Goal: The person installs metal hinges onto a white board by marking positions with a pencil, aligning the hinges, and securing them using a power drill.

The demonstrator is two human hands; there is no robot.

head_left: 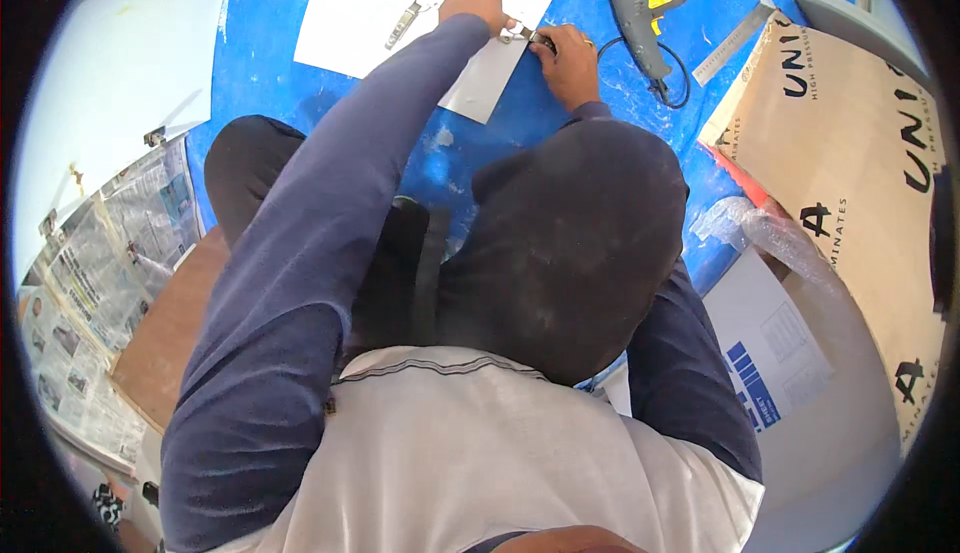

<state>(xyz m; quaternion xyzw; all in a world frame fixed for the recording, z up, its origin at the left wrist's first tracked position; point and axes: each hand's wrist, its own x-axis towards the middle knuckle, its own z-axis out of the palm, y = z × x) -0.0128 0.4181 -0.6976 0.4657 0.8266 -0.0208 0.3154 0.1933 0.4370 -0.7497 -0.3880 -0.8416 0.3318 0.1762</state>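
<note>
A white board (345, 28) lies on the blue floor ahead of me. Near its right edge is a metal cabinet hinge (515, 35), with both my hands at it. My left hand (474, 5) is closed, its fingertips pinching the hinge's left end. On the other end, my right hand (573, 65) grips with thumb and fingers, a ring on one of them. The fingers partly hide this hinge. A second cabinet hinge (408, 20) lies on the board left of my left hand, touched by neither.
A grey power drill (645, 13) with its cord lies right of my right hand, beside a metal ruler (735, 45). Brown cardboard (830, 133) and bubble wrap (745, 221) are at the right. Another white panel with hinges (130, 73) and newspaper (120, 253) sit at the left.
</note>
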